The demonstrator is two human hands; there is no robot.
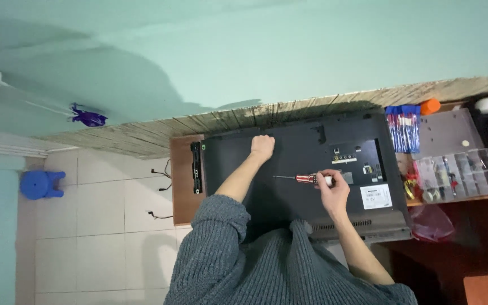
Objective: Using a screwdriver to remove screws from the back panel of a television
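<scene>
Two hands share the work over the dark television back panel (pixel 289 169) lying flat on the wooden desk (pixel 181 186): the left hand (pixel 262 148), clenched and empty, presses it steady, while the right hand (pixel 331 189) grips a red-striped screwdriver (pixel 303 178), tip laid against the panel

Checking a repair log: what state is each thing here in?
Black flat television: face down on the wooden table, back panel on.
Red-handled screwdriver: held level over the panel.
Right hand: gripping the screwdriver.
Left hand: fist resting on the panel.
Clear plastic organiser box: lid shut.
</scene>
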